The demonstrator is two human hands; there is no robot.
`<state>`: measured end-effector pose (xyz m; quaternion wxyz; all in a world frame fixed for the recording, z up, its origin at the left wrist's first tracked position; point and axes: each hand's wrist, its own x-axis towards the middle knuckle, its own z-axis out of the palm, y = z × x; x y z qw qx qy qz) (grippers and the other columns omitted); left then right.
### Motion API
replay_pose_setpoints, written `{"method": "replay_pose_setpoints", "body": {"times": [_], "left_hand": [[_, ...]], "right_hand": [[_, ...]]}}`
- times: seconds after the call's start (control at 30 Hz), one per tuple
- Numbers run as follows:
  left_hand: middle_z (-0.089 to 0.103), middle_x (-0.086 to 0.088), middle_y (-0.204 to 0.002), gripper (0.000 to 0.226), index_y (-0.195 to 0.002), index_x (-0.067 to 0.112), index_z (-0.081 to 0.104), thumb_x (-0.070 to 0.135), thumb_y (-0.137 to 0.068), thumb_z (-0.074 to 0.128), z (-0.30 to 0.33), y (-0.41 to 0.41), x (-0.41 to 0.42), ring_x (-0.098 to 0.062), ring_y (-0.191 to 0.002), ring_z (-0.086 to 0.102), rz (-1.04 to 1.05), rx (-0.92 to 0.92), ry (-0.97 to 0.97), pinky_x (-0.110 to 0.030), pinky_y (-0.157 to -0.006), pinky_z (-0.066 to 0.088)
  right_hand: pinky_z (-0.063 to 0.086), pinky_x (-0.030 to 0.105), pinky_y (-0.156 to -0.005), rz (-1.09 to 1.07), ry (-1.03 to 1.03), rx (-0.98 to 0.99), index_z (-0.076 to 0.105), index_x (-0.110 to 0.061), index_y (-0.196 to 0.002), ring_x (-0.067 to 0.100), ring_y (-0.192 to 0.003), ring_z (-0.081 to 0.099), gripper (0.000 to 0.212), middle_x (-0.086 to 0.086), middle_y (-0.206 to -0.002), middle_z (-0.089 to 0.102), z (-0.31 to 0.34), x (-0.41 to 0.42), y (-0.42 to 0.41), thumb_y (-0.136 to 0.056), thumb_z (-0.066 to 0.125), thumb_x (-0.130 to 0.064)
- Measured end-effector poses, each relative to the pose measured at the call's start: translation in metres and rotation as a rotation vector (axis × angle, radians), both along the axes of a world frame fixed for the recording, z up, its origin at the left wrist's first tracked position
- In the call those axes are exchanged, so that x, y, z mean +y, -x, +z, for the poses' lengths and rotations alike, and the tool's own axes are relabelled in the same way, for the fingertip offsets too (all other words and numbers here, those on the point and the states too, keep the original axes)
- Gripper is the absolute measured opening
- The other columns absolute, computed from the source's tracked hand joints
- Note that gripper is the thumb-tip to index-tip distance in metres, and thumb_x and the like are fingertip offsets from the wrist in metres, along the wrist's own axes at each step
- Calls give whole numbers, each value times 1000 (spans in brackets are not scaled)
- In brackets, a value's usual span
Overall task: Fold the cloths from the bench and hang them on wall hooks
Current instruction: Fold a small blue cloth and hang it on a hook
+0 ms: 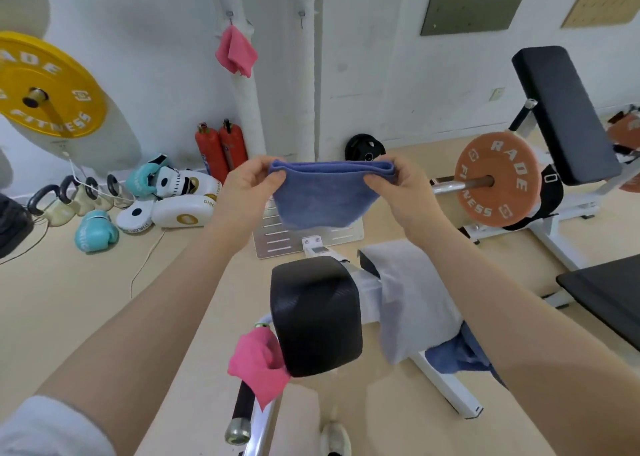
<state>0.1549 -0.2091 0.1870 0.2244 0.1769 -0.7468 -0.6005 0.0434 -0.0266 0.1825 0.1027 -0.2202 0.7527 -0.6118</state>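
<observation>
Head view: you hold a blue cloth (323, 196) up in front of you, above the bench pad (317, 320).
Left hand (247, 182): pinched shut on the cloth's upper left corner, thumb toward you.
Right hand (403, 184): pinched shut on the upper right corner, over the stacked folded edges.
Blue cloth: already doubled, several layers showing along the top edge, lower part hanging free above the pad.
Handling: it looks light, soft and limp, so it will sag wherever you let go; keep all layers pinched together at the top or they will probably slide apart.
Where to hold: the two top corners for another fold; for hanging, gather the middle of the top edge.
Hooks: an empty hook (302, 16) sits on the wall far above the pad; left of it a pink cloth (236, 52) already hangs.
Still on the bench: a grey cloth (412, 296) draped right of the pad, another blue cloth (457, 355) below that, and a second pink cloth (259, 365) at the pad's lower left.
Stage: you seem near the end of folding, with hanging next.
</observation>
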Motion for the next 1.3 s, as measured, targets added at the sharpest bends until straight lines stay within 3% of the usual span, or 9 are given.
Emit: {"method": "replay_pose_setpoints", "body": {"times": [0.17,0.3,0.5,0.6,0.7,0.9,1.07,1.17,1.3], "left_hand": [[58,-2,-89,25,-85,22,57,3,-93,45,-50,-24,4,-6,-81,50,-154,-197,15,-15,-74,39],[53,-1,-76,29,-78,16,55,-7,-90,42,-91,-61,12,-6,-70,46,-258,-340,-17,-18,-67,37],[50,1,-74,27,-74,16,54,-3,-89,41,-132,-120,27,-12,-72,43,-379,-590,-81,-23,-68,34],[52,1,-77,26,-74,16,55,1,-89,40,-144,-142,34,-16,-75,44,-436,-675,-81,-27,-71,34],[53,0,-82,21,-79,16,55,5,-91,41,-152,-154,39,-16,-78,46,-456,-738,-65,-27,-73,37],[57,4,-86,16,-88,19,55,13,-95,42,-160,-128,30,-11,-77,49,-297,-656,47,-22,-67,39],[60,2,-92,14,-95,16,59,11,-94,45,-164,-70,15,-9,-78,51,-88,-546,114,-24,-70,38],[62,-1,-100,19,-102,13,62,12,-93,45,-169,-37,9,-15,-89,52,-21,-575,157,-25,-75,36],[63,-4,-118,31,-122,18,55,11,-95,43,-180,-18,1,-21,-107,56,29,-603,160,-27,-88,42]], "right_hand": [[40,20,-65,158,-212,-134,55,-15,-82,12,-69,48,11,0,-72,53,-50,18,-12,-85,59,-5],[35,28,-69,345,-468,-217,51,-19,-70,13,-69,43,19,-1,-71,47,-94,33,-42,-84,57,-7],[44,39,-90,450,-595,-323,49,-19,-69,27,-101,57,16,12,-105,63,-129,51,-103,-80,59,-12],[44,40,-83,493,-662,-337,50,-22,-67,27,-94,57,9,9,-99,63,-142,59,-125,-68,58,-24],[36,30,-71,535,-721,-337,50,-16,-72,17,-79,47,8,1,-82,53,-156,64,-136,-74,58,-17],[38,20,-60,283,-684,-122,55,-11,-87,13,-68,48,9,-4,-74,53,-175,49,-114,-86,58,-19],[38,18,-61,152,-566,-191,53,-15,-91,14,-74,48,6,-2,-80,53,-179,18,-64,-89,57,-19],[36,17,-60,110,-585,-198,54,-16,-94,16,-79,50,5,0,-87,55,-186,6,-39,-90,56,-18],[39,25,-74,128,-735,53,59,-13,-99,17,-90,50,13,0,-98,54,-195,-7,-17,-89,57,-21]]}}
